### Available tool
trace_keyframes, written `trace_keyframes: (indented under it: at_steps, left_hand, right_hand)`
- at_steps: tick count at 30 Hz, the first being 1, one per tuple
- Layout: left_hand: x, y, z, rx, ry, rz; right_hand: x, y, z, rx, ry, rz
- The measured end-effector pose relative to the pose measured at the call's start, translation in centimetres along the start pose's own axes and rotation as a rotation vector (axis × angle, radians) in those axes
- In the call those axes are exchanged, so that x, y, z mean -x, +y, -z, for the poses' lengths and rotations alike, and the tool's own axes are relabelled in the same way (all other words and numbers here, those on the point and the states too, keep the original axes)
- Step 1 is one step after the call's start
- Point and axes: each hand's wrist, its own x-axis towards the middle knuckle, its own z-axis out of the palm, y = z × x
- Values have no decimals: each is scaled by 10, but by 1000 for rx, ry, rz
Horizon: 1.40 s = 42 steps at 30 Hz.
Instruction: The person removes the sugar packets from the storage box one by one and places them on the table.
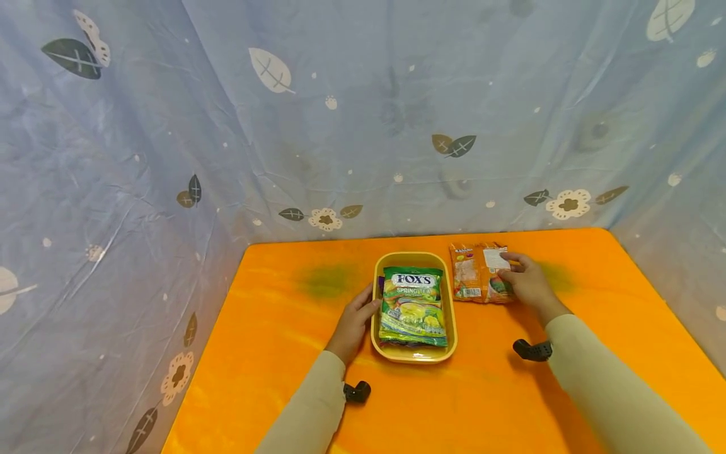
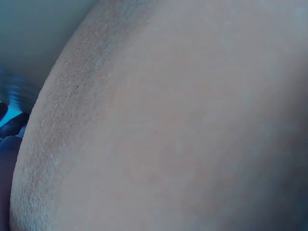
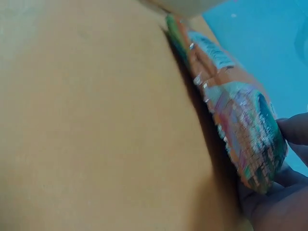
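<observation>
A yellow plastic tray (image 1: 415, 357) holds a green Fox's Spring Tea candy bag (image 1: 413, 309), with a bit of purple packaging showing under it. At the tray's left side, my left hand (image 1: 354, 321) grips the wall, the thumb at the rim. To the right of the tray lies an orange candy bag (image 1: 476, 274), its printed back up. My right hand (image 1: 527, 284) pinches this bag by its right edge. In the right wrist view, the orange bag (image 3: 240, 115) is tilted, its near end raised between thumb and fingers. Skin fills most of the left wrist view, hiding the fingers there.
An orange-covered table (image 1: 283, 372) lies under everything, with greenish patches on its cloth. Blue-grey curtains (image 1: 374, 139) with leaf and flower prints stand behind it and at both sides. A black wrist camera (image 1: 532, 350) sits on each forearm.
</observation>
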Motion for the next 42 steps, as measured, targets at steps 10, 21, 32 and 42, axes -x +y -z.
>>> trace_keyframes:
  at_steps: [10,21,32,42]
  left_hand:
    - [-1,-2,0,-28,20,10]
    - [0,-4,2,22,-13,-3]
    - [-1,-5,2,27,-18,-2]
    - [0,-4,1,39,-17,3]
  right_hand:
    - [1,12,15,-144,-30,-27]
    - [12,24,42,-192,-38,-42]
    - [22,29,61,-133,24,-52]
    - [24,26,64,-147,15,-55]
